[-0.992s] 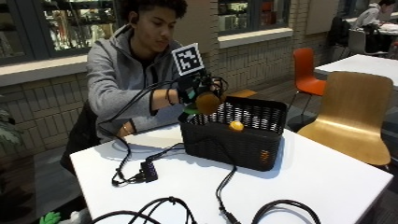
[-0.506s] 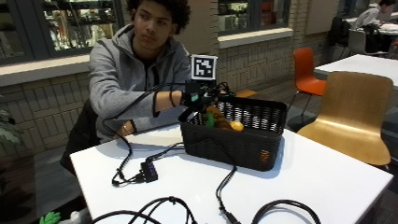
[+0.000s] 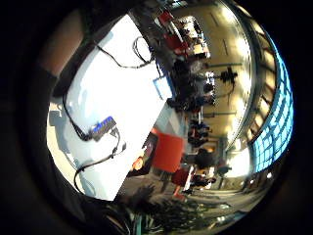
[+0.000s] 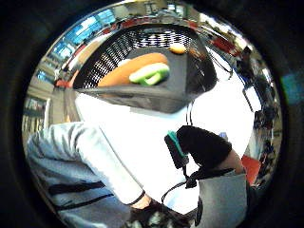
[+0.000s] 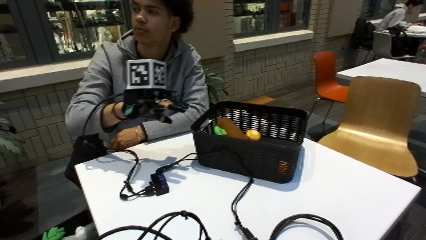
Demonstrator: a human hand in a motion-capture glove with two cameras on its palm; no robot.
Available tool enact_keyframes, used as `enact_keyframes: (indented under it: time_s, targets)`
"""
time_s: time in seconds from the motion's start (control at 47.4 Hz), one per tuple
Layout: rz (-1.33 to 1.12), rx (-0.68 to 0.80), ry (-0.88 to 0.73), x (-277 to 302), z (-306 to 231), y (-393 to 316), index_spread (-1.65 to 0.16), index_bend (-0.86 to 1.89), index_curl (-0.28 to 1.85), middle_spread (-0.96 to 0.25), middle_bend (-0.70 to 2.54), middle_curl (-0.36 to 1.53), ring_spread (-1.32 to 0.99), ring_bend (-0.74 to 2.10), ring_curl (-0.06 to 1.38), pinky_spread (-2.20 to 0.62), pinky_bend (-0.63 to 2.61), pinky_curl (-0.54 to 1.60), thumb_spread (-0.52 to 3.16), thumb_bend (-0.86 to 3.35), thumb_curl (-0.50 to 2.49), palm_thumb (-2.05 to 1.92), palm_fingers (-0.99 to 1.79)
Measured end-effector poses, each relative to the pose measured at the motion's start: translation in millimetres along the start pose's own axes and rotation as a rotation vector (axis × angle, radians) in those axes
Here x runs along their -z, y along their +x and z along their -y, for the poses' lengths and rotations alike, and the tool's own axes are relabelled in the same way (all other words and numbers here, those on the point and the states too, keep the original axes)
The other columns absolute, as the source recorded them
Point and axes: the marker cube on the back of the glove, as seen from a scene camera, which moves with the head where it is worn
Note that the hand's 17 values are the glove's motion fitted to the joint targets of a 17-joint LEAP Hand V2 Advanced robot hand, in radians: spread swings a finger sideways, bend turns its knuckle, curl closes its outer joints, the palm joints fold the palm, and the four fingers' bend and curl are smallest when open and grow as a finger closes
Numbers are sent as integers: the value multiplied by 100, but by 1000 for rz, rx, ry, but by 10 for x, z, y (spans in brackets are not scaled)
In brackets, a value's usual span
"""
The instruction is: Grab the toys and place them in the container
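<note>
A black mesh basket [image 5: 249, 150] stands on the white table [image 5: 319, 195]. In it lie a long orange toy [image 5: 231, 128], a green toy [image 5: 219, 131] and a small orange-yellow ball [image 5: 253, 134]. My gloved right hand [image 5: 152, 107] hovers left of the basket, above the table's far edge, with relaxed fingers and nothing in it. In the thumb side palm view the basket [image 4: 114, 52] shows the orange toy [image 4: 128, 71], the green toy [image 4: 151, 73] and the ball [image 4: 177, 47], with the gloved thumb [image 4: 204, 145] apart from them. The bare left hand [image 5: 130, 137] rests at the table's edge.
Black cables and a small hub [image 5: 158, 182] lie across the table's left and front; one cable runs by the basket. A wooden chair [image 5: 376, 120] stands to the right and an orange chair [image 5: 329, 75] behind. Something green [image 5: 53, 233] lies on the floor at the left.
A second ago the gloved hand held the orange toy above the basket, then lowered it in. Now the toy lies in the basket and the empty hand has drawn back to the left.
</note>
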Motion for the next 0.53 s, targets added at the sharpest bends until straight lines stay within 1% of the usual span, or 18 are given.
enact_keyframes:
  time_s: [0.084,0.253,0.422,0.528]
  targets:
    - [96,-138,-18,-160,-494,160,-27,12,24,2,16,47,-12,16,32,2,45,35,140,-1,37,11,-20]
    - [197,-304,-67,-537,-1333,274,-28,14,24,2,17,44,-13,16,30,2,42,34,142,-1,35,11,-15]
    - [357,-424,-107,-856,-2007,208,-28,17,26,1,18,42,-13,16,29,2,39,34,145,0,34,14,-11]
    - [426,-467,-127,-947,-2250,120,-29,17,28,1,18,42,-13,16,28,2,37,34,146,1,33,15,-9]
